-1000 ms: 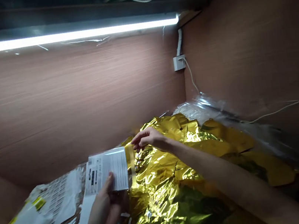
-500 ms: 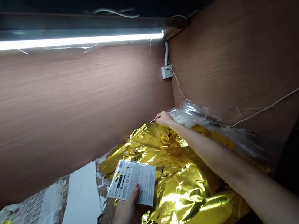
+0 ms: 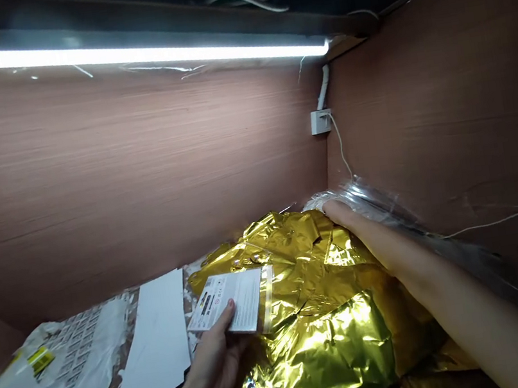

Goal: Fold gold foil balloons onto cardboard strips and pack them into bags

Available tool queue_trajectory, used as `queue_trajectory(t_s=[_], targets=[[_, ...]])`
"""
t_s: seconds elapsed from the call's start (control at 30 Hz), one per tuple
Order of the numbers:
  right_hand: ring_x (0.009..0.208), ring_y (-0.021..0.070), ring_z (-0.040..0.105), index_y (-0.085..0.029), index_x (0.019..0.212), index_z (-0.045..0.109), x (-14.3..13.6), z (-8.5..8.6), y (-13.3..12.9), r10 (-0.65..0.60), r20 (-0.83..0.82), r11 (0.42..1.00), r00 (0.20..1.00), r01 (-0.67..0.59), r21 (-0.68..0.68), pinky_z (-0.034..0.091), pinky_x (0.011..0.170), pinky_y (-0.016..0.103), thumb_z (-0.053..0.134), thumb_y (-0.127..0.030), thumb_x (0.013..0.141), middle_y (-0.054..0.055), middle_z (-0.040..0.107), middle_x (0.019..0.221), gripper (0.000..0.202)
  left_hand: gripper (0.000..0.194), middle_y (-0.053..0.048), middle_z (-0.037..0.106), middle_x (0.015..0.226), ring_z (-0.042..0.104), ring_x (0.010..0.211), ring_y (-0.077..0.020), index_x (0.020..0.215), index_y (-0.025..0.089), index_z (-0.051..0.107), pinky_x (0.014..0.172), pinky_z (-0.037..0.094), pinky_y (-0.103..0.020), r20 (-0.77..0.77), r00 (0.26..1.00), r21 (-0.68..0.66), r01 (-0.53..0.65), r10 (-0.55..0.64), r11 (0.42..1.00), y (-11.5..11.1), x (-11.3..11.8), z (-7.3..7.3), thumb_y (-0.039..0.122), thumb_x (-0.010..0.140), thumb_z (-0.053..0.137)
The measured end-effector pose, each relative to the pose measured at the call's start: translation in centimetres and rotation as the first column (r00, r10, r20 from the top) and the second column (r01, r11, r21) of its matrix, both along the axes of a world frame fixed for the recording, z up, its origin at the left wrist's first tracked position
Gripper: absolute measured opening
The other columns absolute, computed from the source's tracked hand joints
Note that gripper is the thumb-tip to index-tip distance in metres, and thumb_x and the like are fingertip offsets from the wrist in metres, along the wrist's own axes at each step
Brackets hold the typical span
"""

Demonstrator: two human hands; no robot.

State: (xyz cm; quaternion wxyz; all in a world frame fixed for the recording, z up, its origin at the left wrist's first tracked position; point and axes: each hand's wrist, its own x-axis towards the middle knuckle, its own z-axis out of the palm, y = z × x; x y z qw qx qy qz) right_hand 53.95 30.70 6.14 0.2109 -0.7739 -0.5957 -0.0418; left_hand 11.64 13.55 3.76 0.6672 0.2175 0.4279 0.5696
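My left hand (image 3: 221,349) grips a white printed card pack (image 3: 242,294), thumb on its face. Along the card's right edge runs a clear plastic strip, like the flap of a sleeve. Below and behind the card spreads a crumpled heap of shiny gold foil balloons (image 3: 331,352). My right arm stretches across the heap to its far right edge, where my right hand (image 3: 339,211) is down by the clear plastic bags (image 3: 361,195). Its fingers are hidden, so what they hold, if anything, does not show.
On the left lie a white sheet (image 3: 152,339), a plastic package of small printed labels (image 3: 80,350) and white scraps. A lit tube lamp (image 3: 160,53) runs above the wooden back panel (image 3: 136,154). A socket box (image 3: 320,122) with a cord sits in the corner.
My right hand has moved from the foil's back edge to the right, toward the clear bags. The card has tilted flatter in my left hand, and the clear strip now shows. The view has shifted left.
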Motion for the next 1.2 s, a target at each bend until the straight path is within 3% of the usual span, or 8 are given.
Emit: queue_trajectory(t_s=[0.17,0.33,0.43,0.5,0.57,0.63,0.73,1.2], targets=[[0.103,0.0254,0.066,-0.012,0.087,0.076,0.3,-0.5,0.3,0.068,0.078,0.998,0.995,-0.068,-0.003,0.043,0.088,0.032,0.061,-0.01,0.087,0.02,0.075,0.108,0.016,0.027,-0.02,0.075,0.113,0.077,0.078,-0.0218,0.116,0.007,0.068,0.069,0.068,-0.032,0.004,1.0,0.042,-0.013,0.013,0.999,0.9,-1.5,3.2,0.005,0.089,0.07],[0.106,0.0264,0.066,-0.01,0.108,0.07,0.0,1.3,0.2,-0.006,0.072,0.974,0.997,-0.011,0.227,0.045,0.09,0.035,0.049,-0.016,0.095,0.023,0.072,0.113,0.025,0.017,-0.019,0.077,0.102,0.076,0.069,-0.0194,0.107,0.003,0.071,0.063,0.066,-0.027,0.034,0.999,0.061,-0.041,0.039,0.997,0.5,-3.2,5.5,0.005,0.09,0.067],[0.09,0.0256,0.071,-0.012,0.1,0.068,-2.7,4.6,-0.6,0.052,-0.278,0.802,0.959,0.126,0.584,0.053,0.085,0.037,0.06,-0.021,0.087,0.018,0.075,0.096,0.017,0.018,-0.018,0.077,0.099,0.075,0.067,-0.0196,0.108,0.003,0.071,0.06,0.066,-0.027,0.076,0.995,0.041,-0.073,0.07,0.996,0.3,-4.4,6.1,0.005,0.091,0.066],[0.075,0.0229,0.072,-0.016,0.09,0.065,-6.6,7.1,-2.3,0.406,-0.496,0.664,0.768,0.125,0.737,0.059,0.074,0.036,0.072,-0.024,0.078,0.011,0.076,0.085,0.017,0.019,-0.018,0.077,0.102,0.077,0.072,-0.0211,0.11,0.004,0.07,0.065,0.068,-0.03,0.125,0.991,0.038,-0.054,0.049,0.998,0.2,-5.1,6.1,0.005,0.091,0.065],[0.067,0.0208,0.073,-0.019,0.086,0.063,-11.7,9.1,-5.3,0.743,-0.512,0.581,0.431,-0.035,0.814,0.062,0.068,0.036,0.08,-0.024,0.071,0.007,0.077,0.081,0.023,0.02,-0.019,0.077,0.105,0.078,0.077,-0.0225,0.111,0.004,0.069,0.07,0.068,-0.031,0.161,0.987,0.041,-0.02,0.014,0.999,0.1,-5.8,6.2,0.006,0.092,0.065],[0.067,0.0204,0.074,-0.019,0.087,0.067,-16.9,10.2,-8.9,0.845,-0.505,0.535,0.178,-0.3,0.79,0.064,0.067,0.035,0.085,-0.022,0.069,0.007,0.078,0.082,0.025,0.022,-0.02,0.076,0.108,0.078,0.08,-0.0233,0.113,0.004,0.068,0.072,0.068,-0.032,0.171,0.985,0.057,-0.002,-0.007,0.998,-0.1,-6.3,6.3,0.006,0.092,0.065],[0.065,0.0186,0.074,-0.019,0.083,0.072,-22.6,10.5,-13.3,0.866,-0.5,0.44,-0.003,-0.47,0.765,0.065,0.063,0.033,0.085,-0.02,0.072,0.006,0.079,0.082,0.018,0.025,-0.022,0.075,0.114,0.078,0.082,-0.025,0.116,0.003,0.068,0.073,0.068,-0.034,0.161,0.987,0.066,0.017,-0.027,0.998,-0.4,-6.8,6.5,0.008,0.092,0.065],[0.058,0.0154,0.072,-0.018,0.081,0.077,-23.7,8.8,-13.3,0.821,-0.571,0.533,0.014,-0.376,0.758,0.063,0.058,0.025,0.087,-0.019,0.073,0.006,0.078,0.074,0.014,0.024,-0.022,0.076,0.112,0.077,0.079,-0.0239,0.115,0.001,0.069,0.073,0.067,-0.034,0.168,0.984,0.085,0.047,-0.061,0.995,-1.2,-7.2,6.5,0.008,0.092,0.064]])
